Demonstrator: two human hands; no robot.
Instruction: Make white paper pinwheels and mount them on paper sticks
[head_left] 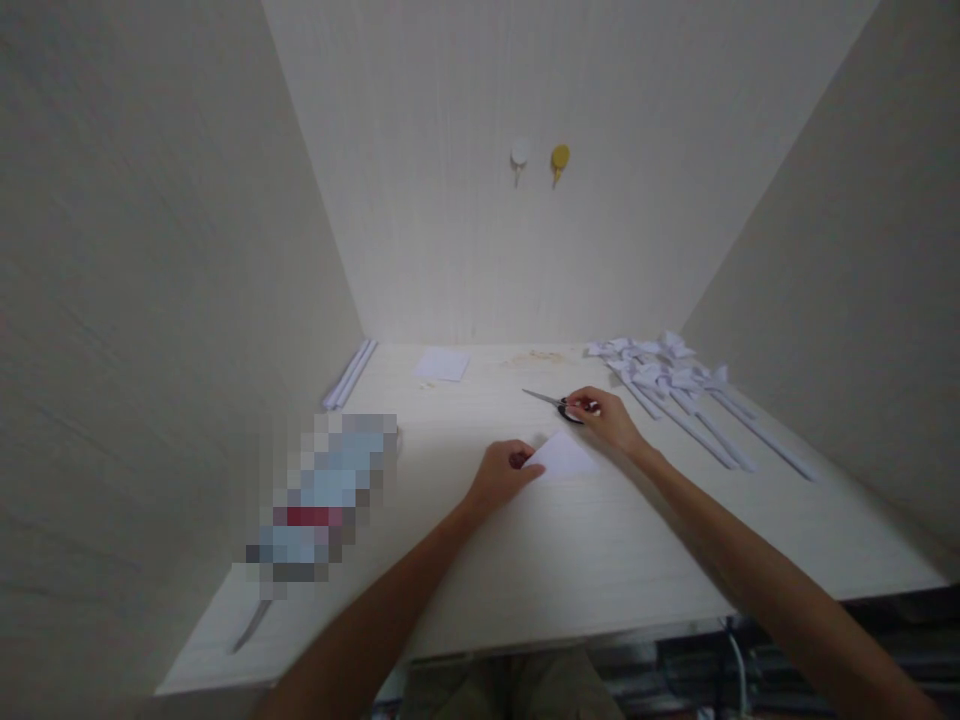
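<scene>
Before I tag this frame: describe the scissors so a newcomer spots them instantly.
On the white tabletop, find the person's right hand, near the middle. It holds the scissors by the handles, blades pointing left. Grey metal and black handles set them apart from the white triangular paper nearer the person.

Folded paper (pixel 564 456): plain lavender-white, at the left fingers (pixel 535 470).
Scissors (pixel 561 405): black handles, grey blades, in the right fingers (pixel 584 393).
Blurred object (pixel 330 490): pale blue, dark red band, left of the left fingers.
Tabletop (pixel 585 550): off-white, faintly streaked, beneath the fingers.
Wall hooks (pixel 560 157): one white, one yellow, beyond the fingers.
</scene>
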